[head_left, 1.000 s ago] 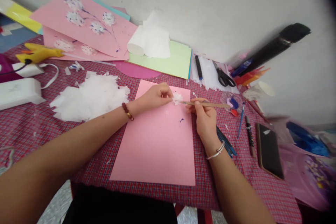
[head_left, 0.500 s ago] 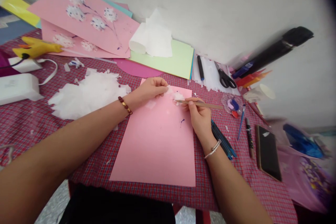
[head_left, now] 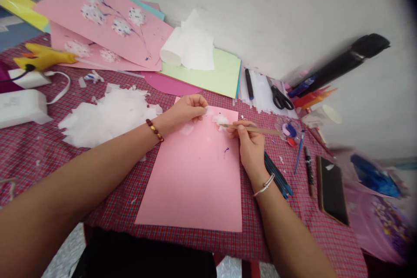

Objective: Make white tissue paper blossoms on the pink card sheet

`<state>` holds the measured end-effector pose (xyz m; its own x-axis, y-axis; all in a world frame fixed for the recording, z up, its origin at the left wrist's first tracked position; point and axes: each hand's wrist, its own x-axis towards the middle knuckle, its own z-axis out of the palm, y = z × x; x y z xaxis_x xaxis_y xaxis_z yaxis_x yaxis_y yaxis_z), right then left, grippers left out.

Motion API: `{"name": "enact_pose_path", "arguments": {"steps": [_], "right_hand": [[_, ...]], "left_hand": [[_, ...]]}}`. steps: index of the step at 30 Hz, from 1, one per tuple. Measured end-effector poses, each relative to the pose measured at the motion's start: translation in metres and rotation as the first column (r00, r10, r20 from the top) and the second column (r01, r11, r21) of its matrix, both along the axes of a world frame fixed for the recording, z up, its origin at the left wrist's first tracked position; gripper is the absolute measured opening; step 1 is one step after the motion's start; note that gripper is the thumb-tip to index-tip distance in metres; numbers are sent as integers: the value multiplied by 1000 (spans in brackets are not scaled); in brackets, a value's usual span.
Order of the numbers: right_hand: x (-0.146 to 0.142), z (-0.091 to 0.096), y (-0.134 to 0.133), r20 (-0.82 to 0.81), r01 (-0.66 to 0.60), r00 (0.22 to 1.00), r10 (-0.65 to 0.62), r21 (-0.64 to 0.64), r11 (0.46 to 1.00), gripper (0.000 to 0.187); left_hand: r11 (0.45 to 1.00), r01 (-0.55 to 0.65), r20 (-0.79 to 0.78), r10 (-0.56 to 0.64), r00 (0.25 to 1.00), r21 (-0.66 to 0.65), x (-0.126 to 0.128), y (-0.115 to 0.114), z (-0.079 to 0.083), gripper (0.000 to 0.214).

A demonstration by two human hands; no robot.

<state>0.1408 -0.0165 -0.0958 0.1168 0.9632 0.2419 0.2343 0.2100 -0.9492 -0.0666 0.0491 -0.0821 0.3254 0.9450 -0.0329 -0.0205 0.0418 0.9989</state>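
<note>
A pink sheet of paper [head_left: 192, 182] lies on the checked tablecloth, with a small white tissue tuft [head_left: 220, 118] near its top right and a purple paint mark [head_left: 226, 151] lower down. Over the sheet's upper left, my left hand [head_left: 194, 108] pinches a small white tissue piece [head_left: 208, 112]. A loose tissue square [head_left: 186, 129] rests below those fingers. My right hand [head_left: 249, 141] grips a thin wooden stick [head_left: 260, 130], its tip beside the tuft; whether they touch I cannot tell. Left of the sheet spreads a heap of cut tissue [head_left: 107, 115].
Behind are a tissue roll [head_left: 187, 45], green paper [head_left: 224, 74] and pink sheets with tissue flowers [head_left: 65, 6]. A yellow glue gun [head_left: 45, 57] lies left. To the right are scissors [head_left: 280, 97], a paint palette [head_left: 286, 129], a paintbrush [head_left: 299, 152] and a phone [head_left: 332, 189].
My right hand and the stick have shifted slightly right, drawing back a little from the tuft. My left hand has moved slightly left with its tissue piece.
</note>
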Motion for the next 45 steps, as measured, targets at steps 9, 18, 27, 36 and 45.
{"name": "enact_pose_path", "arguments": {"steps": [9,18,27,36,45], "right_hand": [[-4,2,1,104,21,994,-21,-1,1000,18],[-2,0,2,42,51,998,-51,-9,999,18],[1,-3,2,-11,78,997,-78,0,997,18],[-6,4,-7,-4,25,1000,-25,78,997,16],[-6,-3,-3,283,-29,959,-5,116,993,16]], "left_hand": [[999,9,8,-8,1000,-35,4,0,1,37],[961,184,-294,-119,948,206,8,-2,6,7],[934,196,-420,-56,906,299,29,-3,-5,14],[967,62,-392,42,919,247,34,-3,-10,18],[959,63,-324,32,946,277,33,4,-23,16]]}}
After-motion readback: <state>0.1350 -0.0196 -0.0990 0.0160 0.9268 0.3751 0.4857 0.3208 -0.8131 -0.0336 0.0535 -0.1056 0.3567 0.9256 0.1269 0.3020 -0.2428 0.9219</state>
